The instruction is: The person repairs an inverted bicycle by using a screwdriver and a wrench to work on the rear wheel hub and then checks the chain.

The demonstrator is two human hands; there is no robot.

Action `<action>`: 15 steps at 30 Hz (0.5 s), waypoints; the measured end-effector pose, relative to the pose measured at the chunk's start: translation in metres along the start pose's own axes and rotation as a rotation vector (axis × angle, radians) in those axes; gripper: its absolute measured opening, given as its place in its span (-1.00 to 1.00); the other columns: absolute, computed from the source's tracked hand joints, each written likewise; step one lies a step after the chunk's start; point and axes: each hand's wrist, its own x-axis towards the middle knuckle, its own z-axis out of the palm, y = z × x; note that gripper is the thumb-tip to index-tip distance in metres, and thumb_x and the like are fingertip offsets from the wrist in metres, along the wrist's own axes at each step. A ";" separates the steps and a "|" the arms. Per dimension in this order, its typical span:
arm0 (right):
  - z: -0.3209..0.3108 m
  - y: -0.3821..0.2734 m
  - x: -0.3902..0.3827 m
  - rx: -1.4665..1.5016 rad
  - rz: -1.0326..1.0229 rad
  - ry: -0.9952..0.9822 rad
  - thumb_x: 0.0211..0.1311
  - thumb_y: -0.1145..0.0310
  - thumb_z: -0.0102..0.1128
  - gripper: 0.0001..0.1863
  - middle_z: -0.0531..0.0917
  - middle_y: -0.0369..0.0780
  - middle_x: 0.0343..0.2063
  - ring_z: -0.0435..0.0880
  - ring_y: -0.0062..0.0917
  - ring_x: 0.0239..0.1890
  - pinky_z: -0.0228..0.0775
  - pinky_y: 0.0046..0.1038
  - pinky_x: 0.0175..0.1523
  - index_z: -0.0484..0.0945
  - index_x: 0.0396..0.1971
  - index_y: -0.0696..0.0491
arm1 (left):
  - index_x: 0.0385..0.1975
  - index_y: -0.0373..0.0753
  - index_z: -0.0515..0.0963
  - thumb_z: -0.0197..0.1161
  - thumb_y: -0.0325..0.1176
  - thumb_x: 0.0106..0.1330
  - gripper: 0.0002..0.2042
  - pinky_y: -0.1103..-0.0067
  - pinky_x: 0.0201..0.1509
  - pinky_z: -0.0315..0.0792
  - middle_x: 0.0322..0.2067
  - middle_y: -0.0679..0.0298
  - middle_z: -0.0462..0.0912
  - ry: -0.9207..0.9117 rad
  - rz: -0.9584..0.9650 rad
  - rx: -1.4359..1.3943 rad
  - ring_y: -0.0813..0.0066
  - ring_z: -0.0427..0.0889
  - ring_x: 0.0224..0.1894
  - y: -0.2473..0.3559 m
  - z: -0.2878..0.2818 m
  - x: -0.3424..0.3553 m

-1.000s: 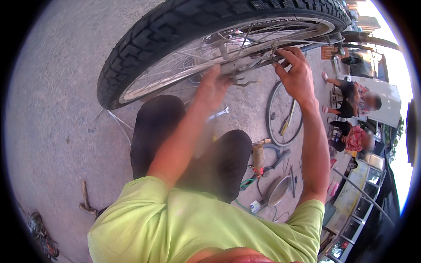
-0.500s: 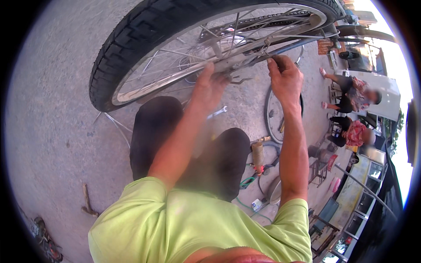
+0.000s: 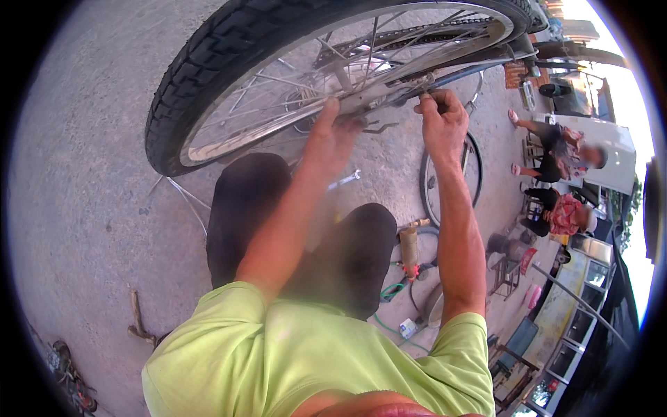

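A bicycle wheel (image 3: 229,48) with a black knobby tyre and steel spokes fills the top of the view, held in a dark frame. My left hand (image 3: 332,135) reaches up to the hub area, fingers against the metal parts there. My right hand (image 3: 442,119) is closed around a frame part or small piece beside the hub; what it grips is too small to name. My knees in dark trousers (image 3: 292,236) sit below the wheel, and a green shirt (image 3: 306,361) covers my chest.
On the concrete lie a spanner (image 3: 345,180), a second bare wheel (image 3: 451,174), a hand pump (image 3: 409,247), green hose (image 3: 392,290) and a hammer (image 3: 139,320). Two people (image 3: 563,181) sit at the right beside cabinets and stools.
My right hand has come down and left from the rim to the frame beside the hub and closed. The wheel has shifted lower in view; my left hand stays at the hub.
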 end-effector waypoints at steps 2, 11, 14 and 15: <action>0.000 0.005 0.000 -0.095 -0.038 0.021 0.33 0.39 0.25 -0.84 0.71 -0.26 -0.47 0.68 -0.67 -0.42 0.44 -0.59 -0.31 0.60 -0.34 0.20 | 0.23 -0.14 0.40 0.40 0.06 0.30 -0.39 0.25 0.29 0.39 0.17 0.22 0.51 0.008 0.004 -0.001 0.25 0.46 0.22 0.000 0.003 -0.001; 0.003 -0.005 -0.006 0.334 0.163 0.054 0.21 0.44 0.29 -0.80 0.73 -0.23 -0.42 0.67 -0.64 -0.42 0.47 -0.59 -0.31 0.59 -0.26 0.27 | 0.25 -0.12 0.38 0.40 0.08 0.29 -0.36 0.25 0.28 0.41 0.18 0.23 0.47 0.021 0.003 -0.007 0.24 0.44 0.24 -0.003 -0.002 0.001; -0.001 -0.003 -0.002 0.274 0.167 -0.018 0.29 0.47 0.27 -0.85 0.72 -0.21 -0.33 0.73 -0.58 -0.37 0.50 -0.57 -0.30 0.56 -0.22 0.21 | 0.26 -0.13 0.37 0.41 0.09 0.28 -0.34 0.25 0.28 0.41 0.19 0.21 0.47 0.036 -0.002 -0.010 0.23 0.44 0.24 -0.002 0.002 0.000; -0.002 -0.002 -0.001 0.282 0.171 -0.018 0.29 0.48 0.26 -0.86 0.72 -0.21 -0.35 0.72 -0.58 -0.38 0.50 -0.57 -0.30 0.56 -0.23 0.21 | 0.27 -0.14 0.37 0.41 0.09 0.28 -0.33 0.25 0.27 0.41 0.20 0.21 0.46 0.026 -0.005 -0.005 0.23 0.44 0.24 -0.002 0.002 0.000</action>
